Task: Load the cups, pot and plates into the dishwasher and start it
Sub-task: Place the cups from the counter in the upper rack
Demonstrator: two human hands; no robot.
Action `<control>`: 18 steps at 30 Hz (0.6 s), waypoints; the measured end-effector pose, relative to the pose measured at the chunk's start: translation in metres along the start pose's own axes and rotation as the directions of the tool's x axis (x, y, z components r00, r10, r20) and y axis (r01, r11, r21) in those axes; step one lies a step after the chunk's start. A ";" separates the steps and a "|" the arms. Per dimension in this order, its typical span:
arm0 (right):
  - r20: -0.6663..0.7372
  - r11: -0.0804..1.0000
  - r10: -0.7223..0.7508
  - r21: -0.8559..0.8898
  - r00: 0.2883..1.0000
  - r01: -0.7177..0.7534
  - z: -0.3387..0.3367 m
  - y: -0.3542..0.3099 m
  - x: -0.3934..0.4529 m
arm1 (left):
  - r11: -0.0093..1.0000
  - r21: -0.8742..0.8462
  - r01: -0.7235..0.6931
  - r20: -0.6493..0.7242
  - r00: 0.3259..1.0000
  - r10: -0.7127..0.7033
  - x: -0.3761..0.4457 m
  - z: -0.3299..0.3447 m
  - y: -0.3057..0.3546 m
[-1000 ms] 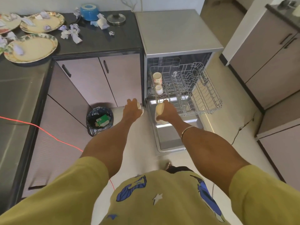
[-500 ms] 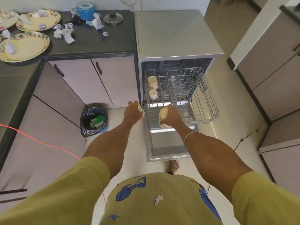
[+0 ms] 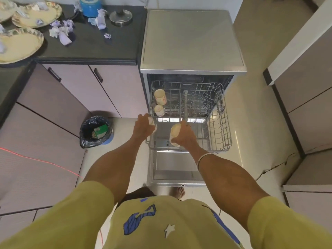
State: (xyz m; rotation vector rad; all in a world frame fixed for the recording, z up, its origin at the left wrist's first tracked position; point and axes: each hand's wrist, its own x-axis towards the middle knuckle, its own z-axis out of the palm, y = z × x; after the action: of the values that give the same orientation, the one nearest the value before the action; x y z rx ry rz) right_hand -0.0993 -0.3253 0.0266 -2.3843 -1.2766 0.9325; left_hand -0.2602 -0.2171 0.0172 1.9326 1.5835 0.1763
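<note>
The dishwasher stands open with its wire rack pulled out over the lowered door. Two cream cups sit along the rack's left side. My right hand grips a cream cup over the rack's front. My left hand holds a small pale cup, mostly hidden by my fingers, at the rack's front left corner. Three floral plates lie on the dark counter at the left. A blue pot and a glass lid stand at the counter's back.
Crumpled paper scraps litter the counter and plates. A bin with a black bag stands on the floor left of the dishwasher. A red cord crosses the lower left cabinets. More cabinets line the right side. My bare foot is by the door's edge.
Both hands have moved forward with their cups, now at the rack's front. The view has shifted closer to the dishwasher.
</note>
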 end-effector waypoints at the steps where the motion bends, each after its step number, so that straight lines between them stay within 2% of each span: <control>1: 0.007 1.000 0.005 -0.007 1.000 -0.005 0.000 -0.001 0.004 | 1.000 0.006 0.002 0.002 1.000 -0.002 0.004 0.001 0.003; 7: 0.036 0.998 0.041 0.035 0.999 -0.043 0.008 -0.008 0.023 | 1.000 0.005 -0.010 0.021 1.000 0.010 0.039 0.011 0.017; 13: 0.013 0.998 0.036 0.060 0.999 -0.036 0.028 -0.013 0.050 | 0.999 0.031 -0.028 0.108 0.994 0.025 0.080 0.020 0.020; 18: 0.071 0.999 0.053 0.002 0.996 -0.054 0.045 -0.017 0.075 | 0.998 0.014 -0.055 0.149 0.987 0.052 0.111 0.035 0.003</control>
State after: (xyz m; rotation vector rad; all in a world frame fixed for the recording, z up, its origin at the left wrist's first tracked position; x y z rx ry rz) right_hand -0.1100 -0.2564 -0.0294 -2.4135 -1.2401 1.0433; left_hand -0.2107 -0.1280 -0.0400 1.9558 1.4412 0.0386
